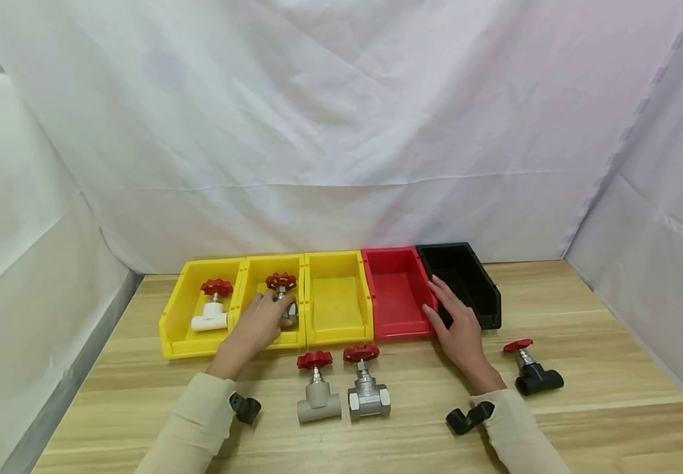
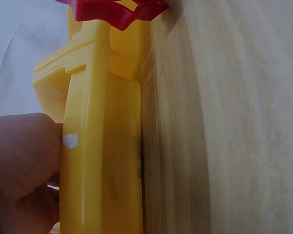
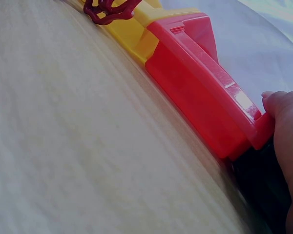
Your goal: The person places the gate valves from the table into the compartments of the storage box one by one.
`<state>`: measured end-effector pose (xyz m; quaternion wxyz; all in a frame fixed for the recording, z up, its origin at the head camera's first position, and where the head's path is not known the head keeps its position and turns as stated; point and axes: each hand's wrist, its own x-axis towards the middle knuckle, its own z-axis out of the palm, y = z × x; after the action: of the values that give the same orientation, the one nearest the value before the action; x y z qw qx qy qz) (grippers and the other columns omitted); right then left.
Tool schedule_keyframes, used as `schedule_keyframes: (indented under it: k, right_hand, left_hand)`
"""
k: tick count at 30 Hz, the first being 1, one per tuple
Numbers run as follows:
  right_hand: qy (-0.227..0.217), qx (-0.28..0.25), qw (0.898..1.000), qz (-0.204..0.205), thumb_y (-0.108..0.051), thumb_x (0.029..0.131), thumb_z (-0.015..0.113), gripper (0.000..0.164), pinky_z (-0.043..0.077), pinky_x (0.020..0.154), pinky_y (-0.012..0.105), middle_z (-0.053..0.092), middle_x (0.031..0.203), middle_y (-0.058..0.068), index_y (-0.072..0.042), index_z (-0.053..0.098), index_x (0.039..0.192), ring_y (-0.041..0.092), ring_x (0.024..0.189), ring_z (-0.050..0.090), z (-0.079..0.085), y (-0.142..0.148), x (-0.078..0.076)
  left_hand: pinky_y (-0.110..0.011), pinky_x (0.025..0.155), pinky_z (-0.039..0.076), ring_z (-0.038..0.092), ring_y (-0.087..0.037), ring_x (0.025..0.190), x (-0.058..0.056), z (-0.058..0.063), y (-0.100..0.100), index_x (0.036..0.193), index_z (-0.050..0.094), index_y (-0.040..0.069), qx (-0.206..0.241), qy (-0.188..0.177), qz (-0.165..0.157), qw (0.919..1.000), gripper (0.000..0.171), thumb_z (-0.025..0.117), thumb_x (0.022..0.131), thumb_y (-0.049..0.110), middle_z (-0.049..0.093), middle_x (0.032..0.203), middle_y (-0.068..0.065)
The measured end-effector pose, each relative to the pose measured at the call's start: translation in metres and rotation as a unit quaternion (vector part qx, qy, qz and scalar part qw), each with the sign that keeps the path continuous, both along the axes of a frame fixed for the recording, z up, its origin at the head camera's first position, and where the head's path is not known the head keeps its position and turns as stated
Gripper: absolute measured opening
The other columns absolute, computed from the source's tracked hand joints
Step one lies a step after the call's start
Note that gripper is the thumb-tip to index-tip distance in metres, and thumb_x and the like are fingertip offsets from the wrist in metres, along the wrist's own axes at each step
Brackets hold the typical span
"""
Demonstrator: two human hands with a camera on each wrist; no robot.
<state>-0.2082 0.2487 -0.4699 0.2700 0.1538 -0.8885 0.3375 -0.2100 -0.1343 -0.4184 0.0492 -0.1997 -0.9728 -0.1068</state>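
In the head view my left hand (image 1: 260,320) reaches into the second yellow bin (image 1: 258,288) from the left. Its fingers grip a metal gate valve (image 1: 291,313) with a red handwheel, partly hidden behind them. The left wrist view catches that hand (image 2: 24,165) behind the bin's yellow front wall (image 2: 83,161). My right hand (image 1: 458,332) rests, fingers extended, where the red bin (image 1: 397,324) meets the black bin (image 1: 491,289). Seen from the right wrist, its fingers lie at the red bin's corner (image 3: 259,134).
A white valve (image 1: 211,316) lies in the leftmost yellow bin (image 1: 170,326). In front of the row stand a grey plastic valve (image 1: 319,399) and another metal valve (image 1: 368,397). A black valve (image 1: 535,376) lies at the right. White cloth (image 1: 341,131) hangs behind the bins.
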Motion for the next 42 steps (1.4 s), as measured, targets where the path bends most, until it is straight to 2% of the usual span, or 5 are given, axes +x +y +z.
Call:
schedule_keyframes:
  k: [5,18,24,29,42]
  right_hand:
    - [0.000,0.000,1.000,0.001,-0.017,0.089,0.070,0.057,0.042,0.082,0.045,0.040,0.148,-0.005,-0.018,0.049,0.142,0.024,0.129,0.044,-0.0005,0.0004,-0.0007]
    - [0.001,0.000,1.000,0.004,-0.017,0.089,0.069,0.056,0.042,0.083,0.047,0.041,0.148,-0.004,-0.018,0.049,0.141,0.025,0.129,0.044,-0.0009,0.0009,-0.0013]
    - [-0.002,-0.004,1.000,0.002,-0.017,0.089,0.070,0.057,0.042,0.085,0.049,0.040,0.148,-0.005,-0.019,0.049,0.142,0.024,0.130,0.044,-0.0010,0.0011,-0.0004]
    - [-0.003,-0.005,1.000,0.001,-0.016,0.088,0.070,0.058,0.041,0.085,0.049,0.040,0.148,-0.005,-0.020,0.048,0.142,0.024,0.130,0.044,-0.0015,0.0010,-0.0003]
    - [-0.004,-0.002,1.000,-0.001,-0.016,0.088,0.070,0.059,0.041,0.082,0.044,0.040,0.148,-0.005,-0.020,0.048,0.142,0.024,0.129,0.044,-0.0006,0.0003,0.0002]
  left_hand:
    - [-0.046,0.077,0.050,0.053,-0.039,0.093,-0.0019,-0.0002,0.0007,0.123,0.060,0.009,-0.004,0.001,-0.002,1.0000,0.036,0.070,0.088,0.010,0.057,0.106,-0.025]
    - [-0.048,0.084,0.048,0.053,-0.039,0.097,-0.0049,-0.0004,-0.0003,0.127,0.058,0.008,-0.010,-0.017,-0.007,0.9998,0.044,0.069,0.085,0.001,0.057,0.109,-0.026]
    - [-0.046,0.079,0.049,0.052,-0.037,0.096,-0.0056,0.0004,0.0004,0.127,0.058,0.009,-0.011,-0.022,-0.006,0.9997,0.045,0.068,0.085,-0.003,0.057,0.109,-0.026]
    - [-0.043,0.074,0.050,0.052,-0.036,0.094,-0.0064,0.0010,0.0005,0.127,0.059,0.009,-0.010,-0.024,-0.004,0.9997,0.044,0.070,0.086,0.002,0.056,0.108,-0.025]
    - [-0.043,0.072,0.051,0.052,-0.037,0.094,-0.0046,0.0015,0.0004,0.125,0.060,0.010,-0.007,-0.020,-0.003,0.9998,0.040,0.070,0.087,0.006,0.055,0.109,-0.027]
